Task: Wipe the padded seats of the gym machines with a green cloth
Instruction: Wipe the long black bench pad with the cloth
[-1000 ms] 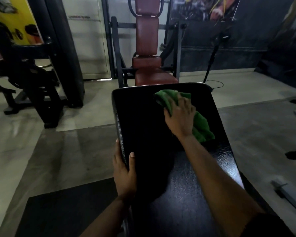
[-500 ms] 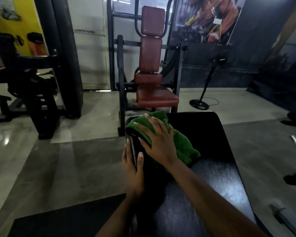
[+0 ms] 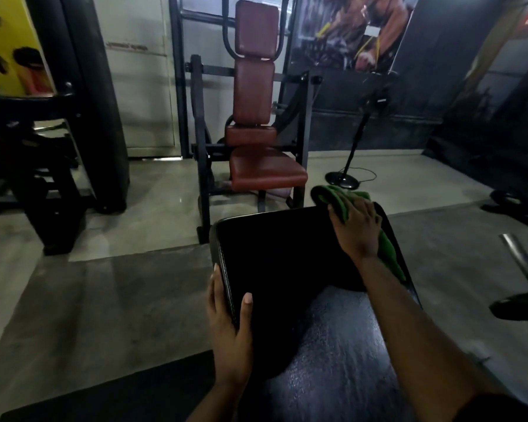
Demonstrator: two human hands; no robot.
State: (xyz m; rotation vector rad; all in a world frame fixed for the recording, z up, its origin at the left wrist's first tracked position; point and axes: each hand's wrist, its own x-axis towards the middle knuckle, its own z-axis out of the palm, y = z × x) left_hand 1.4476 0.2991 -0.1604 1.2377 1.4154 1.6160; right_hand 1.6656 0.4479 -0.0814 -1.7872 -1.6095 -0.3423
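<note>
A black padded bench seat (image 3: 281,257) fills the lower middle of the view. My right hand (image 3: 357,229) presses a green cloth (image 3: 342,199) onto the pad's far right corner; the cloth trails down the right edge under my forearm. My left hand (image 3: 230,327) grips the pad's left edge, thumb on top and fingers wrapped around the side. A machine with a brown padded seat (image 3: 265,172) and brown backrest (image 3: 253,89) stands just beyond the black pad.
Black gym machines (image 3: 34,166) stand at the left by a dark pillar (image 3: 95,95). A floor stand with a round base (image 3: 343,178) is right of the brown seat. A metal bar (image 3: 518,257) and dark equipment lie at the right. A black mat (image 3: 104,397) covers the near floor.
My right hand has swept the green cloth from the pad's far left corner across to its far right corner. My left hand has slid a little nearer along the left edge.
</note>
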